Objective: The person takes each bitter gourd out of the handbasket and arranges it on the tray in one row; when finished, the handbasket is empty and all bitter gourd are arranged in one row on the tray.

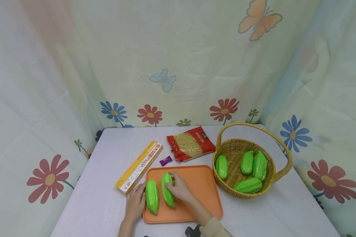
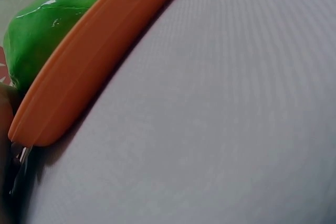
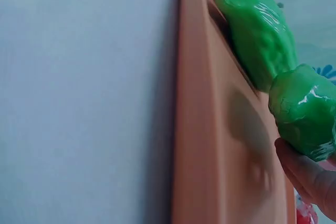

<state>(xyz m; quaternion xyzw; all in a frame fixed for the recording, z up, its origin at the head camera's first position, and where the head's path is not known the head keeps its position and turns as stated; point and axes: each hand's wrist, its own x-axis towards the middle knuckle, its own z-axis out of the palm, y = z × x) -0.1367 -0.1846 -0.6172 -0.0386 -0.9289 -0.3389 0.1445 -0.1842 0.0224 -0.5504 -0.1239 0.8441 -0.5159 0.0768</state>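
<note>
In the head view my left hand (image 1: 135,201) is at the left rim of an orange tray (image 1: 195,184), its fingers bent at that edge. The left wrist view shows part of the hand at the tray's corner (image 2: 42,129); much of it is hidden. A bumpy, glossy green bitter melon (image 1: 152,197) lies on the tray beside those fingers. To its right, my right hand (image 1: 180,188) grips a second bitter melon (image 1: 167,191) between thumb and fingers. The right wrist view shows this held melon (image 3: 307,111) above the tray, its shadow beneath.
A handled wicker basket (image 1: 235,192) containing several bitter melons (image 1: 222,167) stands right of the tray. Behind the tray lie a red pasta bag (image 1: 191,144) and a small purple packet (image 1: 165,161). A long yellow pasta box (image 1: 139,167) slants along the left. Flowered curtains surround the table.
</note>
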